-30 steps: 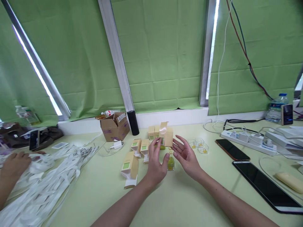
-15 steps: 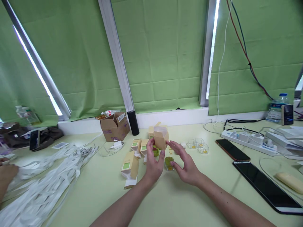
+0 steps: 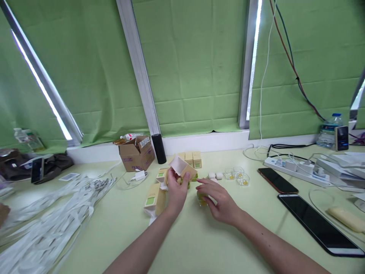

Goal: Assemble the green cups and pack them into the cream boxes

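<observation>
Forearms (image 3: 145,236) rose from the bottom edge, the left toward 1 o'clock and the right toward 10 o'clock, with both wrists nearly straight. The left hand (image 3: 177,194) was closed on an open box (image 3: 188,169), its thumb on the near side and its fingers at the box's left edge. The box was tilted at 1 o'clock from the palm, its white-lined mouth facing about 11 o'clock.

The right hand (image 3: 221,201) was palm down with loosely bent fingers stretched toward 10 o'clock. Its thumb was bent in beside a small green jar (image 3: 201,198), at 9 o'clock from the hand and partly hidden by it; whether the fingers gripped the jar or only touched it, I could not tell.

At 10 o'clock from the left hand stood a small carton (image 3: 161,175); at 9 o'clock, a larger carton (image 3: 154,198). White lumps (image 3: 219,175) lay at 12 o'clock from the right hand, with 3 clear cups (image 3: 243,180) at 1 o'clock. Another person's hand (image 3: 3,214) showed far off at 9 o'clock.
</observation>
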Demonstrator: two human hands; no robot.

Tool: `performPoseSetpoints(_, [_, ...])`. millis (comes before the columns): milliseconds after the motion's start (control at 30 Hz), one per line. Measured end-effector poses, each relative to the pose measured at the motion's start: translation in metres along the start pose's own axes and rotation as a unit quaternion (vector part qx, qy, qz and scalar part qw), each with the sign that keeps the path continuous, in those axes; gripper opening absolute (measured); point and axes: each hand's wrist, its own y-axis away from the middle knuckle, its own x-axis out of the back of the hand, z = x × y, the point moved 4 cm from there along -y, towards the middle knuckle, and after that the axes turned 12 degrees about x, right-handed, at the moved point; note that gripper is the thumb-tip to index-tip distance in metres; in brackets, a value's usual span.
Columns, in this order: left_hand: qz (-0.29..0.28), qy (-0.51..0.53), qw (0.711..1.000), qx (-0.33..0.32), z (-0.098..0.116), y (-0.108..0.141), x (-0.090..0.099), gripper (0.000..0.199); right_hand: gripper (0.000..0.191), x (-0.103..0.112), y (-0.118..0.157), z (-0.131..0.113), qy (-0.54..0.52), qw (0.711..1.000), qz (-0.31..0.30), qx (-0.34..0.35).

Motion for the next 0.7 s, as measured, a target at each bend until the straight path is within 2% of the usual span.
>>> performPoseSetpoints(133, [-0.015,0.031,0.999,0.015,0.006,-0.018,0.008,0.064,0.039,0.007,0.000,0.010,0.043,0.996,-0.004,-0.083])
performPoseSetpoints(233, [-0.031,0.028,0.999,0.035,0.006,-0.031,0.011,0.065,0.049,0.005,0.002,0.014,0.070,0.985,-0.061,-0.146])
performPoseSetpoints(333, [-0.021,-0.036,0.999,0.026,0.001,-0.035,0.016,0.065,0.053,0.000,0.003,0.014,0.096,0.973,-0.130,-0.166])
performPoseSetpoints(433, [-0.040,-0.058,0.997,0.039,-0.007,-0.031,0.021,0.066,0.051,-0.002,0.002,0.015,0.117,0.964,-0.162,-0.174])
performPoseSetpoints(533, [-0.067,-0.076,0.993,0.053,-0.013,-0.022,0.025,0.065,0.048,0.003,0.000,0.020,0.138,0.956,-0.164,-0.199])
performPoseSetpoints(700, [-0.090,-0.154,0.983,0.039,-0.012,-0.007,0.022,0.068,0.041,0.013,0.001,0.031,0.186,0.939,-0.170,-0.232])
